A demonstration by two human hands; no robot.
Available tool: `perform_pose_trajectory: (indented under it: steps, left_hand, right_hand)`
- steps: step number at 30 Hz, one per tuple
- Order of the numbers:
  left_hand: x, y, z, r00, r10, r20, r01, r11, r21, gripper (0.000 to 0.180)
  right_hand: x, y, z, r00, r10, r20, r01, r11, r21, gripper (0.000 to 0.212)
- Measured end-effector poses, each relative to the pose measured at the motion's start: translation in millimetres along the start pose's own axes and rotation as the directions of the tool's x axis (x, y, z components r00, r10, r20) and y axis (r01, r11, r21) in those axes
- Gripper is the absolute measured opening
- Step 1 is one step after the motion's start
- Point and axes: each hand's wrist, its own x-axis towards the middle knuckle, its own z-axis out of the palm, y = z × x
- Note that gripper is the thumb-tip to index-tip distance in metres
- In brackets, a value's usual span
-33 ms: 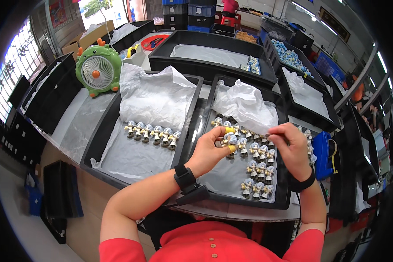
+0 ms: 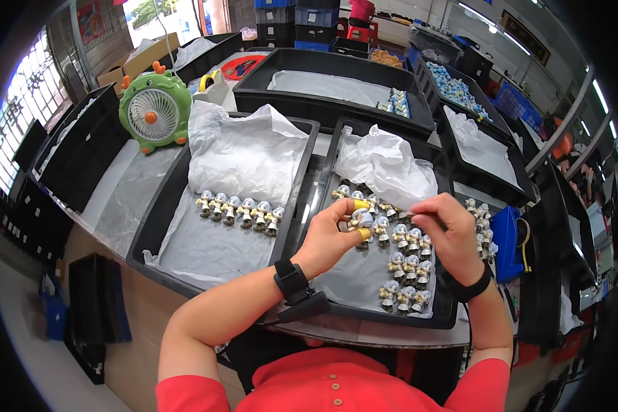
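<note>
My left hand [image 2: 333,237], with yellow finger covers on thumb and fingertip, pinches a small figurine [image 2: 361,220] with pale bluish-grey hair, above the right black tray [image 2: 450,305]. Close to its right, my right hand [image 2: 453,233] is closed in a pinch, apart from the figurine; what sits between its fingertips, if anything, is too small to make out. Below both hands, several like figurines [image 2: 410,266] lie in rows on white paper. In the left black tray [image 2: 159,206], a single row of such figurines [image 2: 240,211] lies on a paper sheet.
Crumpled white paper [image 2: 391,161] covers the far part of the right tray. A green fan [image 2: 152,110] stands at the left. Behind are a long black tray [image 2: 336,65] and a red round tray [image 2: 244,66]. A blue bin [image 2: 507,244] sits at the right beside more figurines [image 2: 484,226].
My right hand has shifted slightly left, nearer to the figurine in my left hand. The left hand keeps its hold and place.
</note>
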Motion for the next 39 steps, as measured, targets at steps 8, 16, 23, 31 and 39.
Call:
perform_pose_trajectory:
  steps: [8, 16, 23, 31, 39]
  left_hand:
    - [-1, 3, 0, 1.000, 0.019, 0.013, -0.020, 0.996, 0.083, 0.031]
    - [-1, 1, 0, 0.997, 0.069, -0.015, -0.065, 0.980, 0.187, 0.033]
    - [-2, -4, 0, 0.999, 0.009, -0.042, 0.002, 0.966, 0.259, 0.036]
    - [-2, 0, 1, 0.998, 0.038, -0.046, -0.023, 0.959, 0.284, 0.039]
    - [-2, 0, 3, 0.998, 0.049, -0.040, -0.036, 0.955, 0.294, 0.039]
  right_hand:
    - [10, -6, 40, 0.984, -0.169, 0.054, 0.170, 0.985, -0.019, 0.023]
    - [6, 8, 54, 0.959, -0.284, -0.008, 0.276, 0.939, -0.205, 0.021]
    - [0, 13, 57, 0.997, -0.070, 0.046, 0.071, 0.997, -0.037, 0.015]
    - [1, 9, 57, 0.964, -0.265, -0.019, 0.245, 0.913, -0.327, 0.014]
    - [-6, 18, 53, 0.983, 0.175, 0.062, -0.181, 0.976, 0.119, 0.009]
